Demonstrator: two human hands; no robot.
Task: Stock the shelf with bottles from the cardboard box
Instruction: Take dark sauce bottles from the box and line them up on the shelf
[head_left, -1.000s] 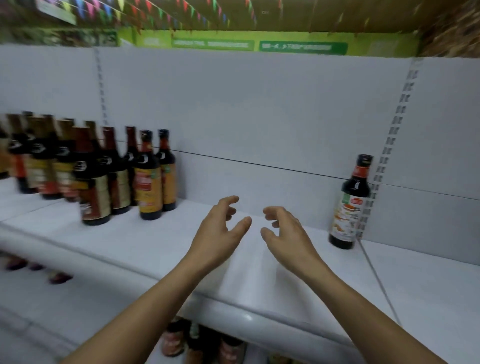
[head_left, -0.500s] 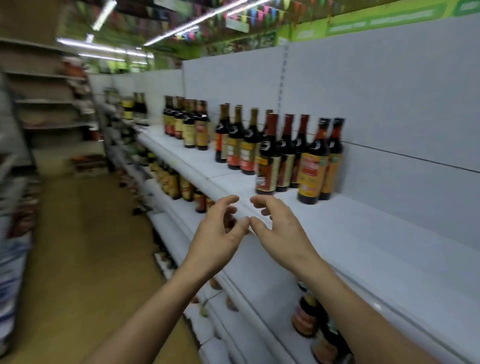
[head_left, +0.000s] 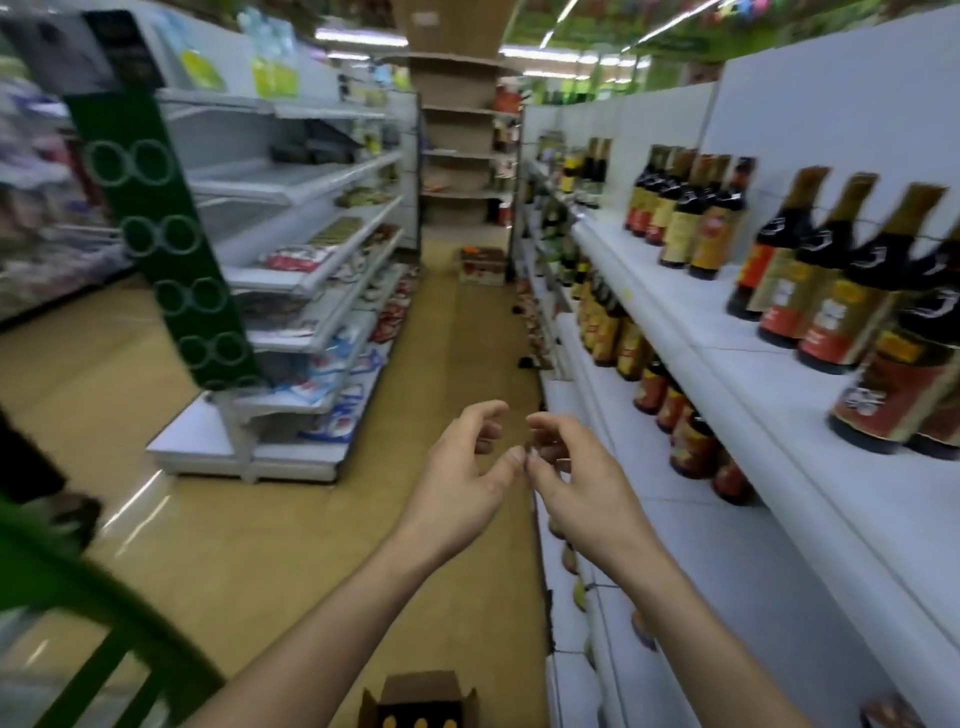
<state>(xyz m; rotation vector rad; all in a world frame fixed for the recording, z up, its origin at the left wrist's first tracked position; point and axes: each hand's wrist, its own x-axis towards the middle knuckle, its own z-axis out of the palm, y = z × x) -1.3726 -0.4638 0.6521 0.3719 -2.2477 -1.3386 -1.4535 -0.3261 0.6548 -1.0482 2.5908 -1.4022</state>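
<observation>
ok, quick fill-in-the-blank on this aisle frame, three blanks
1. The left hand and right hand hold ____.
2. The open cardboard box sits on the ____, below the hands.
3. The dark sauce bottles stand on the white shelf, on the person's ____ side.

Missing words: nothing; floor; right.

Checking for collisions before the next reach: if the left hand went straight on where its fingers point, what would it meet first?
Most likely the right hand, whose fingertips sit just ahead of the left hand; depth between them is unclear.
</observation>
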